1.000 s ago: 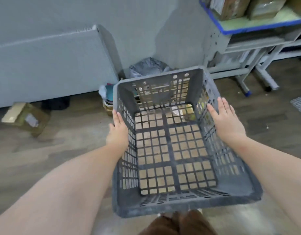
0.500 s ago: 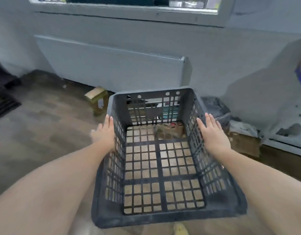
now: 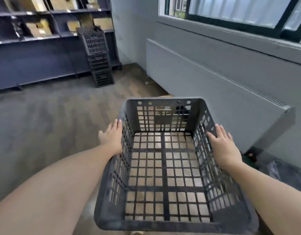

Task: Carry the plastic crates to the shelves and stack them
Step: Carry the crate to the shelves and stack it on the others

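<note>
I see a dark grey plastic crate (image 3: 165, 167) carried in front of me, above the floor (image 3: 44, 124), with nothing inside it. My left hand (image 3: 112, 138) presses flat on the outside of the crate's left wall, fingers (image 3: 118, 124) straight and together, pointing forward. My right hand (image 3: 222, 143) presses in the same way on the right wall, its fingers (image 3: 220, 128) also straight, lying over the upper edge of the wall. So both hands stay flat, not clenched, and the crate is squeezed between the two palms. Through the grid bottom I see the brown floor.

Far ahead on the left there are dark blue shelves (image 3: 36, 39) with cardboard boxes (image 3: 39, 28) on them. A stack of black crates (image 3: 98, 56) stands on the floor just in front of the shelves' right end. On the right, a long grey radiator cover (image 3: 214, 85) runs along the wall under a window (image 3: 231, 12).
</note>
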